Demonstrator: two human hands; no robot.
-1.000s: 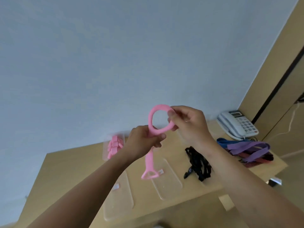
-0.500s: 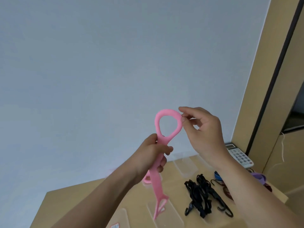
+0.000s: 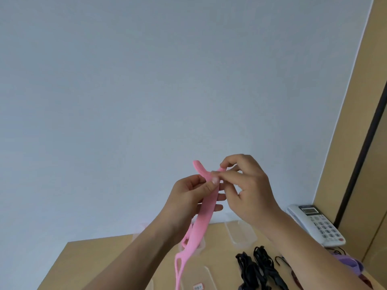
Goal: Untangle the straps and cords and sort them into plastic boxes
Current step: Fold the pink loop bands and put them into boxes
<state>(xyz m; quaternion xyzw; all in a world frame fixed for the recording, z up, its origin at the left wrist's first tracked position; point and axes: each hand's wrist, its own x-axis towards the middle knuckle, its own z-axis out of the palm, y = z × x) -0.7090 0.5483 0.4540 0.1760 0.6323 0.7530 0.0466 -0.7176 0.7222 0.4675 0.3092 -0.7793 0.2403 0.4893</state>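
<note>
The pink strap point(image 3: 206, 209) is up in the air between your two hands, well above the table point(image 3: 88, 260). Its upper end curves over above your grip. The long flat tail drops away below it, ending in a slotted tab that hangs in line with a labelled clear plastic box point(image 3: 209, 274).

Your left hand point(image 3: 188, 197) pinches the strap just under the curved end, with the thumb pressed on the front face and the fingers curled behind. Your right hand point(image 3: 251, 191) nips the far tip of that curve between fingertips and thumb, the other fingers loosely bent. Both grips are closed on the strap. Neither is clenched hard, as far as it shows.

You appear to be working the looped end straight, so this is the untangling step for this one strap. Next you will likely need to flatten or fold it and lower it into a box. I cannot tell which box is meant for it.

Below and to the right of your grip lie the black cords point(image 3: 258, 266), unsorted on the table. A purple strap point(image 3: 348, 263) sits beyond your right forearm, and a telephone point(image 3: 314, 225) farther right.
</note>
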